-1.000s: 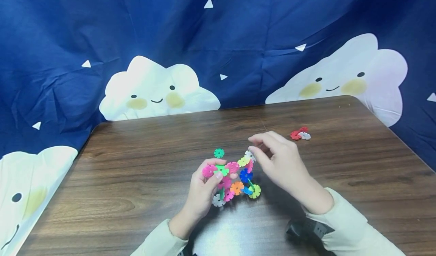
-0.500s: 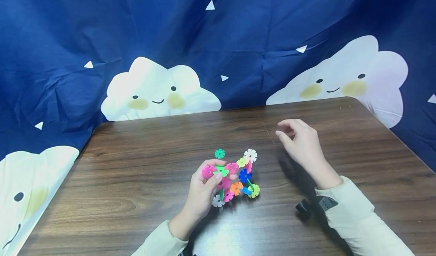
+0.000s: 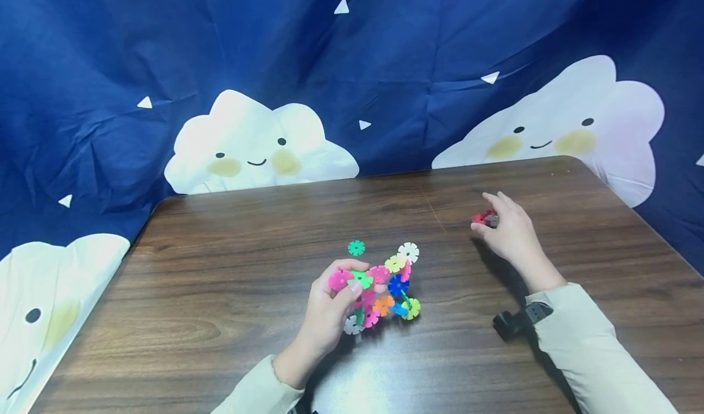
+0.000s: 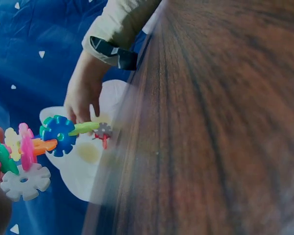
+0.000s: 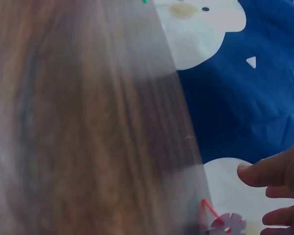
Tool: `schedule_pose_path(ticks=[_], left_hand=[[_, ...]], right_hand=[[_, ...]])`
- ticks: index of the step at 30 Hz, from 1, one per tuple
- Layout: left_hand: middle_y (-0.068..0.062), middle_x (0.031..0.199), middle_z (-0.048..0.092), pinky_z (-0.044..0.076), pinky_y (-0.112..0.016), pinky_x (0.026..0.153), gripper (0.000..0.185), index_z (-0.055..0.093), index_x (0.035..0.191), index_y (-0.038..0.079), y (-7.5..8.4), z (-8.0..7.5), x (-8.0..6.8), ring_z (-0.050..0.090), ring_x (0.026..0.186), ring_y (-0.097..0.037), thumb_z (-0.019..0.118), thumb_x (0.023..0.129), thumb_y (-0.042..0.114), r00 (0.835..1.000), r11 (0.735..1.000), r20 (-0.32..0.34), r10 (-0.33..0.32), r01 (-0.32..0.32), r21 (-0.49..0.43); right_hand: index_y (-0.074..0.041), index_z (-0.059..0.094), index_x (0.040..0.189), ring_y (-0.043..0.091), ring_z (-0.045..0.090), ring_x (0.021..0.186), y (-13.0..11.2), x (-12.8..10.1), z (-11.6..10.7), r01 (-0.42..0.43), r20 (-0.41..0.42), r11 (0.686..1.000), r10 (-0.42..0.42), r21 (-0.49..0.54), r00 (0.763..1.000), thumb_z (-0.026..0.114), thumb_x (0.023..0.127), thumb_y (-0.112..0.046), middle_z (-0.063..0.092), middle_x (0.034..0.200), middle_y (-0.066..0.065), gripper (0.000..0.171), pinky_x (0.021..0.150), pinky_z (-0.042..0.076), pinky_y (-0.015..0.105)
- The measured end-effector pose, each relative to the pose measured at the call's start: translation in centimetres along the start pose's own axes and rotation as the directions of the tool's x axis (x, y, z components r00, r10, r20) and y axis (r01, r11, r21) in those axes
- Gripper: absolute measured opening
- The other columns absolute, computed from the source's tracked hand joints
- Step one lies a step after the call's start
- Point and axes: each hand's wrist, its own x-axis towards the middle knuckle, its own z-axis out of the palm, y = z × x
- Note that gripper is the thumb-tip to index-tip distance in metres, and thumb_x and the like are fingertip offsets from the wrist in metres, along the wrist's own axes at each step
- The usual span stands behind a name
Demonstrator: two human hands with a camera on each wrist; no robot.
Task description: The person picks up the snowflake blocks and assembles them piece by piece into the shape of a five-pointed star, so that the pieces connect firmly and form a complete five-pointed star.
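Wooden table (image 3: 220,292), dark brown, is filling the lower part of the head view, and a navy cloth (image 3: 385,65) printed with smiling white clouds is hanging beyond both hands. Just ahead of the left hand (image 3: 330,307) a cluster of interlocked plastic snowflake discs (image 3: 385,288), pink, blue, orange, yellow and white, is resting on the wood; that hand's thumb and curled fingers are gripping its near-left side. Off to the right of the cluster, well apart from it, the right hand (image 3: 508,233) is lying low on the table with fingers loosely bent, fingertips touching a small group of loose red and white discs (image 3: 485,218); whether it is pinching one yet cannot be told. A single green disc (image 3: 356,247) is lying just beyond the left hand's fingers. Judging by this, the person is fetching another piece; the next move calls for pinching one disc cleanly and aligning its slot with a free notch on the cluster.
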Motion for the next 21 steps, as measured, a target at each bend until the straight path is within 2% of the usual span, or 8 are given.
schedule_pose_path(ticks=[2, 6, 10, 12, 16, 18, 21], left_hand=[[0.004, 0.087, 0.068, 0.052, -0.016, 0.065, 0.029, 0.043, 0.111, -0.018, 0.0, 0.0, 0.0, 0.067, 0.084, -0.01, 0.048, 0.09, 0.001, 1.0, 1.0, -0.004, -0.003, 0.003, 0.008], [0.003, 0.089, 0.07, 0.054, -0.02, 0.072, 0.029, 0.042, 0.111, -0.02, -0.1, 0.0, 0.1, 0.068, 0.086, -0.012, 0.047, 0.09, 0.0, 1.0, 1.0, 0.015, 0.009, -0.009, -0.006], [0.004, 0.088, 0.069, 0.053, -0.017, 0.068, 0.028, 0.044, 0.11, -0.019, -0.1, 0.1, 0.1, 0.067, 0.085, -0.01, 0.047, 0.09, 0.0, 1.0, 1.0, 0.009, 0.022, -0.022, 0.006], [0.005, 0.085, 0.068, 0.05, -0.015, 0.062, 0.027, 0.046, 0.11, -0.018, 0.0, 0.1, 0.1, 0.066, 0.08, -0.008, 0.047, 0.089, 0.0, 1.0, 0.999, -0.001, 0.025, -0.025, 0.024], [0.008, 0.065, 0.057, 0.04, -0.016, 0.049, 0.027, 0.047, 0.109, -0.018, 0.0, 0.3, 0.1, 0.052, 0.06, -0.003, 0.048, 0.089, 0.0, 1.0, 0.998, -0.007, 0.03, -0.029, 0.054], [0.009, 0.059, 0.05, 0.036, -0.018, 0.046, 0.027, 0.047, 0.109, -0.018, 0.0, 0.3, 0.0, 0.044, 0.056, -0.003, 0.048, 0.088, 0.0, 1.0, 0.998, -0.009, 0.026, -0.026, 0.06], [0.009, 0.063, 0.056, 0.039, -0.016, 0.048, 0.027, 0.047, 0.109, -0.018, 0.0, 0.3, 0.0, 0.051, 0.059, -0.002, 0.048, 0.088, -0.001, 1.0, 0.998, -0.012, 0.026, -0.026, 0.052]], right_hand=[[0.006, 0.032, 0.137, 0.054, 0.019, 0.13, 0.5, 0.2, 0.0, -0.015, 0.044, 1.0, 0.015, -0.012, 0.999, 0.066, 0.082, -0.015, 0.022, 0.141, 0.038, 0.068, 0.104, 0.018, 0.063], [0.007, 0.026, 0.14, 0.054, 0.012, 0.131, 1.4, 0.6, 0.1, -0.036, 0.119, 0.999, 0.039, -0.03, 0.992, 0.064, 0.084, -0.021, 0.015, 0.141, 0.04, 0.072, 0.105, 0.013, 0.064], [0.007, 0.024, 0.141, 0.055, 0.006, 0.132, 2.0, 1.1, 0.5, -0.047, 0.174, 0.999, 0.049, -0.017, 0.984, 0.06, 0.087, -0.026, 0.011, 0.142, 0.041, 0.073, 0.105, 0.01, 0.065], [0.008, 0.023, 0.141, 0.055, 0.003, 0.132, 2.3, 1.3, 0.7, -0.05, 0.195, 0.999, 0.051, -0.014, 0.979, 0.059, 0.088, -0.028, 0.008, 0.142, 0.041, 0.073, 0.105, 0.009, 0.066], [0.01, 0.026, 0.139, 0.056, 0.002, 0.131, 2.6, 1.6, 1.1, -0.043, 0.193, 0.999, 0.045, -0.012, 0.98, 0.06, 0.087, -0.029, 0.007, 0.142, 0.041, 0.073, 0.105, 0.009, 0.066], [0.009, 0.029, 0.137, 0.056, 0.004, 0.131, 2.7, 1.7, 1.3, -0.037, 0.177, 0.999, 0.038, -0.008, 0.984, 0.061, 0.086, -0.028, 0.009, 0.142, 0.041, 0.07, 0.105, 0.009, 0.066], [0.009, 0.035, 0.131, 0.056, 0.007, 0.132, 2.7, 1.8, 1.7, -0.026, 0.151, 1.0, 0.027, -0.004, 0.988, 0.063, 0.085, -0.024, 0.012, 0.142, 0.041, 0.064, 0.106, 0.011, 0.064]])
